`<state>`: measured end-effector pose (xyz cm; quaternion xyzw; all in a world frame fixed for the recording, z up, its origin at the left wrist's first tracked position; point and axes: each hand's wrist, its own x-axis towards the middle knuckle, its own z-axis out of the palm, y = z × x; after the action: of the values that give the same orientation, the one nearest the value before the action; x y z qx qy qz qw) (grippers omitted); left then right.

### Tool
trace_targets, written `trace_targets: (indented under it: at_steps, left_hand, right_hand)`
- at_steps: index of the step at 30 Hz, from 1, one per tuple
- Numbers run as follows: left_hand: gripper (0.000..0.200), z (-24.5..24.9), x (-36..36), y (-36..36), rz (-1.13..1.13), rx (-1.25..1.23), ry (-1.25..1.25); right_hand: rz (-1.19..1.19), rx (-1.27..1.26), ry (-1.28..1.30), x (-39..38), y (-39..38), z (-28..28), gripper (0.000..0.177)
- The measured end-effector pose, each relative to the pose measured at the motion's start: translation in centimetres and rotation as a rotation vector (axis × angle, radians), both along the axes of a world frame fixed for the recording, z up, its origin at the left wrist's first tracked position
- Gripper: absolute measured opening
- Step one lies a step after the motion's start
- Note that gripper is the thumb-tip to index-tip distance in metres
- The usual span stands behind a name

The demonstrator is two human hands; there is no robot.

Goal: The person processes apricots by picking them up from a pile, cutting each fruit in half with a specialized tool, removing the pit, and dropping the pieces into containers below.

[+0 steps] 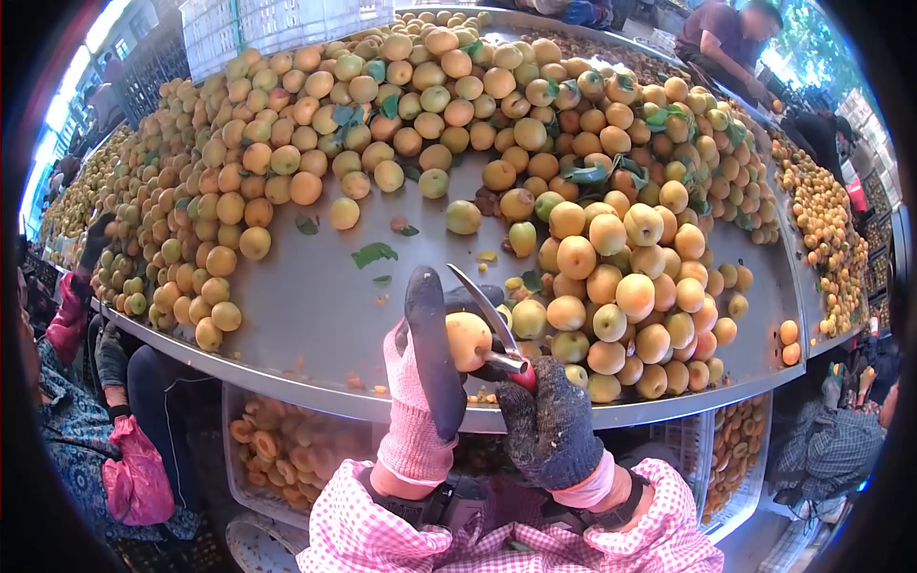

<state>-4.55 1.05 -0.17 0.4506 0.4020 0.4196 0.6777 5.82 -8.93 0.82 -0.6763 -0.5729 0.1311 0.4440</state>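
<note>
My left hand [435, 358], in a dark-coated pink glove, grips a yellow-orange apricot [469, 342] above the table's front edge. A curved knife [482, 298] with a red handle is held in my right hand [549, 415], which wears a dark, dirty glove. The knife's metal neck lies close against the right side of the fruit, with the blade pointing up and left. A large heap of apricots [635, 296] rises just beyond and to the right of my right hand.
More apricots [315, 115] cover the back and left of the metal table [315, 334]. Below its edge stand crates of halved fruit [287, 458]. A white crate [277, 33] is at the back. Co-workers sit at left and right; another person [731, 43] leans in at back right.
</note>
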Motion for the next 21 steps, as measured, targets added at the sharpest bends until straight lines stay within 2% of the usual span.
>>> trace_targets:
  at_steps: [2, 5, 8, 9, 11, 12, 13, 15, 17, 18, 19, 20, 21]
  left_hand:
    - [0.036, -1.6, 0.6, -0.3, 0.098, 0.12, 0.101]
    - [0.036, -1.0, 0.2, -0.3, -0.053, 0.443, 0.372]
    - [0.049, -1.5, 1.5, -1.1, 0.166, 0.282, 0.277]
    - [0.05, -0.7, 2.3, -0.9, 0.188, 0.012, 0.034]
    - [0.053, 0.4, 2.5, -1.0, 0.163, -0.124, -0.054]
    - [0.053, 0.6, 2.4, -1.1, 0.163, -0.086, -0.043]
    - [0.053, 0.9, 2.4, -1.1, 0.167, -0.049, -0.022]
    - [0.057, 1.8, 2.5, -1.5, 0.208, 0.088, -0.049]
    - [0.056, 1.2, 2.3, -1.5, 0.21, 0.068, -0.042]
    - [0.052, 0.0, 2.4, -1.4, 0.21, 0.17, -0.043]
    - [0.042, -0.8, 2.7, -1.0, 0.213, 0.206, -0.038]
    - [0.033, -1.6, 2.7, -0.9, 0.215, 0.233, -0.025]
    - [0.031, -1.7, 2.6, -1.3, 0.208, 0.153, -0.143]
  right_hand:
    - [-0.022, 0.005, 0.026, -0.1, 0.1, 0.2, 0.025]
    - [-0.042, -0.039, -0.037, -0.1, 0.3, 0.1, 0.024]
    - [-0.122, -0.043, -0.25, -0.2, 0.4, 0.8, 0.021]
    - [-0.162, -0.021, -0.331, -0.1, 0.6, 0.9, 0.018]
    - [-0.135, -0.058, -0.312, 0.3, 0.6, 0.0, 0.021]
    - [-0.143, -0.082, -0.369, 0.0, 0.5, 0.8, 0.024]
    - [-0.059, -0.218, -0.412, 0.2, 0.2, 1.5, 0.02]
    - [0.117, -0.503, -0.473, 0.2, -0.6, 1.9, 0.025]
    - [0.052, -0.282, -0.336, 0.6, -0.2, -0.5, 0.024]
    - [0.004, -0.152, -0.258, 0.5, 0.4, -1.0, 0.024]
    - [-0.044, -0.028, -0.177, 0.5, 0.4, -1.1, 0.026]
    - [-0.026, -0.149, -0.169, 0.8, 0.4, -0.5, 0.024]
    - [0.187, -0.026, -0.364, 1.9, 0.7, -1.2, 0.021]
